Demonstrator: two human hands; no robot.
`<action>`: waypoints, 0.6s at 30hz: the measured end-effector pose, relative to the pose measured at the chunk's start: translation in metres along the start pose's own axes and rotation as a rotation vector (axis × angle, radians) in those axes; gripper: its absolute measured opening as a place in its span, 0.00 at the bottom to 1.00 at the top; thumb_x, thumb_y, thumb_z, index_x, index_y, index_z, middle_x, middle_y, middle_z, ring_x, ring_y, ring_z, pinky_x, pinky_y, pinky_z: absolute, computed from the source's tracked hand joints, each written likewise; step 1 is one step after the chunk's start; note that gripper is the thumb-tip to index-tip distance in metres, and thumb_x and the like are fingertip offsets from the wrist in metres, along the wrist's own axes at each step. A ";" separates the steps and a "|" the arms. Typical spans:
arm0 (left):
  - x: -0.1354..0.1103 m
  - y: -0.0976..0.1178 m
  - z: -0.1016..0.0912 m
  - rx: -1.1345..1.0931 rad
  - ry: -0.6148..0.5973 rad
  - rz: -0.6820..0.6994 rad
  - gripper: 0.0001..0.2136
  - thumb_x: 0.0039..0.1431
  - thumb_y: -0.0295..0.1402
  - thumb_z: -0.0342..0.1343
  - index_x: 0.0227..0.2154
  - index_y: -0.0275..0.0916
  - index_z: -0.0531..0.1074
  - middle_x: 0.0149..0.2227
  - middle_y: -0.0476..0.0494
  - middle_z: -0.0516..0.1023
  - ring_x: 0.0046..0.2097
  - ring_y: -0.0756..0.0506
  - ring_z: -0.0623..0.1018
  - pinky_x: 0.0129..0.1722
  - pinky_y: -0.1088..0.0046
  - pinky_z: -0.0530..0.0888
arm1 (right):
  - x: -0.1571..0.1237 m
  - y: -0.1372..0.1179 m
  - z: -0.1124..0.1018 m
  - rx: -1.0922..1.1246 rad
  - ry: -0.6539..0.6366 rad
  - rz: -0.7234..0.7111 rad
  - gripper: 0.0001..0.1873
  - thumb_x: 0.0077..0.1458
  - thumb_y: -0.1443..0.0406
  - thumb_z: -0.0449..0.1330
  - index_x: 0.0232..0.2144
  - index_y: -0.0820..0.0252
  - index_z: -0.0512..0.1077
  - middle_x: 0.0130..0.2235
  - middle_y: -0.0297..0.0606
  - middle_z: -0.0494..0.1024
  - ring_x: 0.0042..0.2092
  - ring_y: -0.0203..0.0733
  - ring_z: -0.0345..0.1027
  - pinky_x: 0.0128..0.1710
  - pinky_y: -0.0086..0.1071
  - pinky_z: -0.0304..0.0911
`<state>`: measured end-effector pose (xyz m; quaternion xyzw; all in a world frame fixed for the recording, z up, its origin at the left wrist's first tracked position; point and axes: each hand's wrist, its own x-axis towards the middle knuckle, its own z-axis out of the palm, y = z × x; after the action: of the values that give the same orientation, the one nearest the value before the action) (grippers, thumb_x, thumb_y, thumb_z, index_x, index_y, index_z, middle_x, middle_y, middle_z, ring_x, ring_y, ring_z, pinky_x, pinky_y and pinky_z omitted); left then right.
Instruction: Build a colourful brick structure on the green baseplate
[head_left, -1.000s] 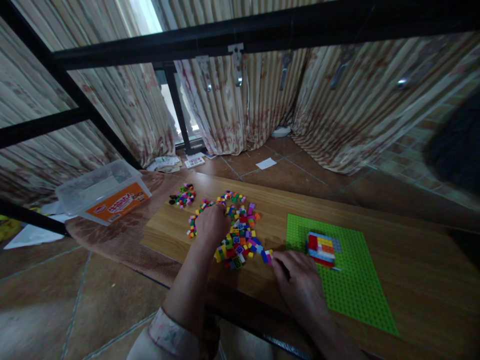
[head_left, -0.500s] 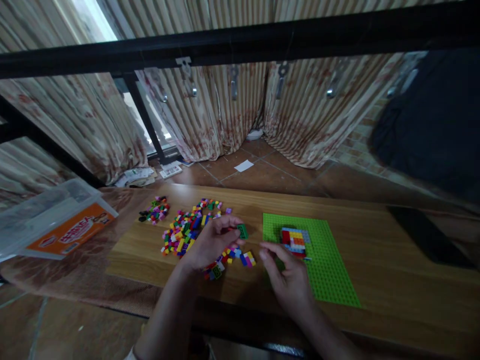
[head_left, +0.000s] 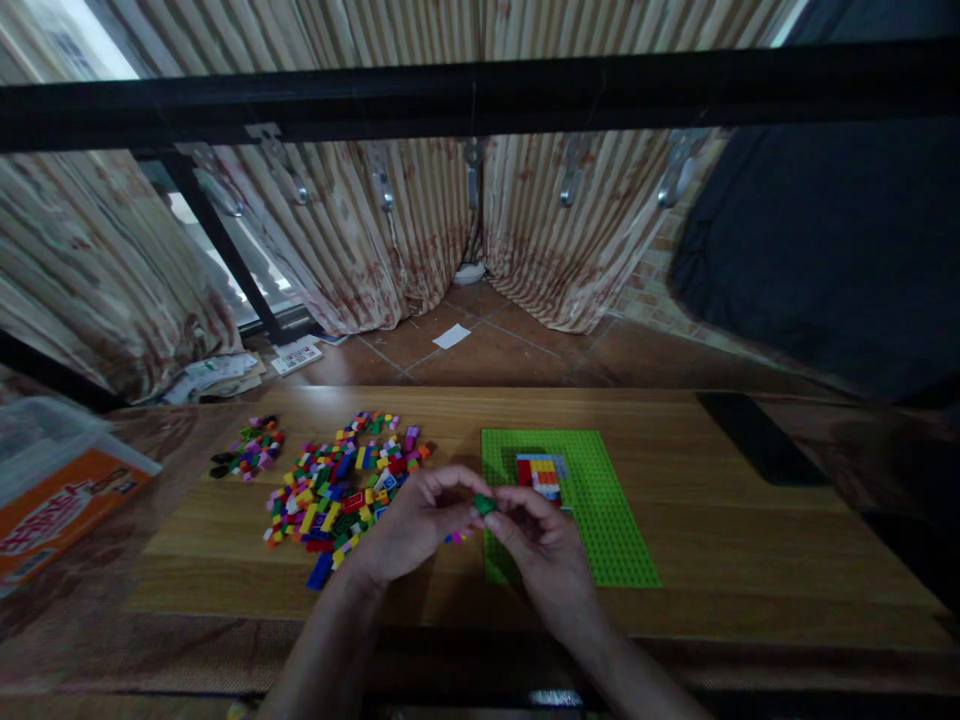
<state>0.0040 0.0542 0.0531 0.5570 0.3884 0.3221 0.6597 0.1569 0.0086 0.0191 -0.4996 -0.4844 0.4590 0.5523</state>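
My left hand (head_left: 411, 522) and my right hand (head_left: 541, 540) meet over the near left corner of a green baseplate (head_left: 607, 520). Both pinch one small green brick (head_left: 484, 505) between their fingertips. On the baseplate's far part stands a small block of stacked bricks (head_left: 543, 474) in red, yellow, orange, white and blue. A loose heap of colourful bricks (head_left: 337, 487) lies on the wooden board just left of my left hand, with a smaller heap (head_left: 249, 450) farther left.
A plastic box with an orange label (head_left: 52, 490) sits at the far left. A dark flat phone-like slab (head_left: 757, 450) lies on the board's right. A black metal bar (head_left: 480, 95) crosses overhead; striped curtains and tiled floor lie beyond.
My left hand lifted a green brick out of the heap and carried it right. My right hand rose from the board and joined it on the brick. The view swung right.
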 end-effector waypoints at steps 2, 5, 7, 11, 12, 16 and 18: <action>-0.002 0.000 0.000 0.003 -0.057 -0.010 0.08 0.51 0.32 0.62 0.34 0.35 0.75 0.29 0.49 0.75 0.29 0.52 0.71 0.31 0.77 0.68 | -0.007 -0.003 -0.005 -0.113 -0.034 -0.012 0.08 0.52 0.61 0.63 0.34 0.57 0.74 0.30 0.33 0.76 0.33 0.37 0.70 0.33 0.30 0.66; -0.003 0.000 -0.001 0.053 -0.142 -0.025 0.06 0.52 0.31 0.61 0.33 0.35 0.75 0.32 0.46 0.77 0.35 0.49 0.74 0.37 0.74 0.69 | -0.016 -0.006 -0.014 -0.349 -0.099 -0.105 0.05 0.54 0.64 0.61 0.35 0.55 0.75 0.33 0.34 0.76 0.35 0.38 0.70 0.35 0.31 0.66; -0.002 0.000 -0.001 0.135 -0.136 -0.032 0.06 0.54 0.31 0.59 0.33 0.35 0.75 0.33 0.46 0.76 0.36 0.48 0.74 0.39 0.73 0.69 | -0.018 -0.006 -0.024 -0.478 -0.150 -0.169 0.07 0.55 0.67 0.59 0.37 0.54 0.75 0.35 0.35 0.77 0.37 0.39 0.71 0.38 0.32 0.66; 0.003 -0.005 0.001 0.325 -0.031 -0.083 0.07 0.56 0.32 0.56 0.35 0.35 0.75 0.31 0.47 0.75 0.34 0.49 0.72 0.35 0.74 0.68 | -0.013 -0.002 -0.053 -0.662 -0.138 -0.257 0.08 0.56 0.66 0.58 0.38 0.53 0.75 0.38 0.37 0.77 0.41 0.42 0.72 0.42 0.36 0.67; 0.004 -0.008 0.002 0.357 -0.012 -0.085 0.08 0.57 0.33 0.55 0.36 0.35 0.75 0.31 0.47 0.75 0.34 0.49 0.72 0.34 0.75 0.68 | -0.009 -0.001 -0.062 -0.707 -0.105 -0.273 0.08 0.56 0.64 0.58 0.38 0.53 0.75 0.40 0.38 0.77 0.42 0.44 0.71 0.43 0.37 0.67; 0.009 -0.018 0.012 0.425 0.031 -0.021 0.09 0.59 0.34 0.53 0.37 0.37 0.76 0.32 0.47 0.76 0.34 0.48 0.73 0.34 0.74 0.68 | 0.006 0.000 -0.087 -0.838 0.040 -0.299 0.10 0.56 0.58 0.59 0.39 0.52 0.76 0.42 0.40 0.75 0.43 0.45 0.71 0.45 0.40 0.67; 0.012 -0.023 0.019 0.435 0.055 0.012 0.10 0.59 0.34 0.52 0.38 0.38 0.76 0.33 0.47 0.76 0.34 0.48 0.74 0.34 0.74 0.69 | 0.012 0.001 -0.089 -0.871 0.038 -0.317 0.10 0.56 0.58 0.59 0.39 0.51 0.77 0.42 0.40 0.75 0.44 0.46 0.70 0.45 0.40 0.67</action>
<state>0.0258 0.0511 0.0301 0.6796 0.4634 0.2497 0.5109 0.2472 0.0115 0.0160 -0.6132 -0.6923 0.1135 0.3631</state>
